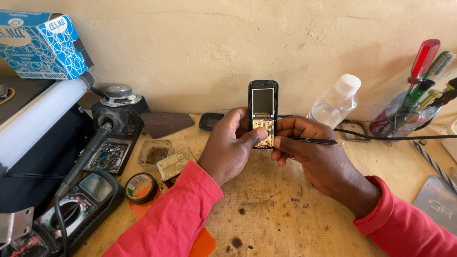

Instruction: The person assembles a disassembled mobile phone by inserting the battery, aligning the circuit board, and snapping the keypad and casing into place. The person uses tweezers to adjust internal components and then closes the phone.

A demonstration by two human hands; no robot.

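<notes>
Above the stained wooden bench point(266, 209), the left hand point(228, 145) grips an opened mobile phone point(263, 112) upright, thumb on its board; the right hand point(314, 154) pinches tweezers point(316, 141). A blue-and-white carton point(43, 45) sits top left.

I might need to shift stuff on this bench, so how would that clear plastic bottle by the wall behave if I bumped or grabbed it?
The clear plastic bottle looks mostly empty, so it is probably light and easy to knock aside. It stands tilted against the wall, so a nudge may tip it, and its round body would likely roll. The thin walls would probably dent under a firm squeeze.
</notes>
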